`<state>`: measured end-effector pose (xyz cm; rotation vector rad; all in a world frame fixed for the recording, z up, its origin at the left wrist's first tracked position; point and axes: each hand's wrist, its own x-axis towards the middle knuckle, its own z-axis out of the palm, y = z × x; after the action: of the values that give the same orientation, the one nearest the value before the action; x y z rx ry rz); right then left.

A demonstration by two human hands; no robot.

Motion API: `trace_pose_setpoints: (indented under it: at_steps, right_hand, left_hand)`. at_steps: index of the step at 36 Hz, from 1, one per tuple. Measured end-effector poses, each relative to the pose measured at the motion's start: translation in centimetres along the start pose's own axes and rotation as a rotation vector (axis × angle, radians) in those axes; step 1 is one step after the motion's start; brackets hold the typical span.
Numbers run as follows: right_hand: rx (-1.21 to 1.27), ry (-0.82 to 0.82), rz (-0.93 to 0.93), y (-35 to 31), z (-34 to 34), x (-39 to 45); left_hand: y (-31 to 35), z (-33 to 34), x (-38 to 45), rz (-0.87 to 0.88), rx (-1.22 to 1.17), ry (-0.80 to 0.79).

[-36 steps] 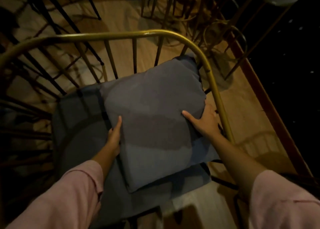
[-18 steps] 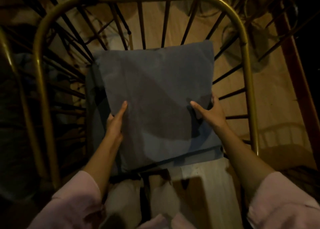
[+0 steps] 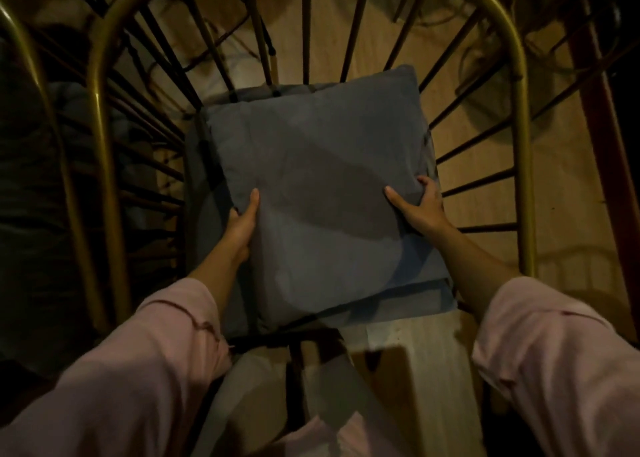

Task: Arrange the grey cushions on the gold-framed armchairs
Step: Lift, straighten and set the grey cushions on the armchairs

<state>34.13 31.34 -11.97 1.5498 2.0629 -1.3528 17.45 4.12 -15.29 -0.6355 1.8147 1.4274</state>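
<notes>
A person in pink sleeves (image 3: 554, 363) is gripping a square grey cushion (image 3: 318, 186) by its two side edges, the left hand (image 3: 242, 224) clasping the left edge with the thumb lying on top, the right hand (image 3: 420, 207) closed around the right edge. The cushion is lying on a seat pad (image 3: 429, 301) inside a gold-framed armchair (image 3: 519, 110), ringed by dark spindles above a wooden floor (image 3: 571, 186).

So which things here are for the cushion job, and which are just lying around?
For the job:
- grey cushion, held by left hand and right hand
- seat cushion underneath it
- gold-framed armchair

Just lying around:
- second gold frame at left
- dark wire frames behind
- wooden floor
</notes>
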Motion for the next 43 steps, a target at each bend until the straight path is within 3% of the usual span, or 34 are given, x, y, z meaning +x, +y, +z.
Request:
trace_pose_setpoints:
  at_steps: [10, 15, 21, 28, 36, 43]
  right_hand:
    - [0.118, 0.072, -0.092, -0.3, -0.9, -2.7]
    - [0.09, 0.039, -0.121, 1.5, 0.6, -5.8]
    - [0.017, -0.072, -0.05, 4.8, 3.0, -7.0]
    - [-0.025, -0.088, 0.031, 6.3, 4.0, -6.2]
    - [-0.113, 0.257, 0.039, -0.6, 7.1, -10.6]
    - [-0.131, 0.132, -0.235, -12.1, 13.4, -13.6]
  left_hand:
    - [0.4, -0.8, -1.6, 0.138, -0.008, 0.081]
    - [-0.2, -3.7, -2.5, 0.138, 0.059, -0.011]
    - [-4.5, -5.6, -3.7, 0.035, 0.114, -0.112]
    - [-5.1, -5.6, -4.0, 0.099, 0.148, -0.018]
    - [0.1, -6.9, -6.8, 0.278, 0.133, 0.032]
    - [8.6, -16.4, -9.5, 0.495, 0.054, 0.235]
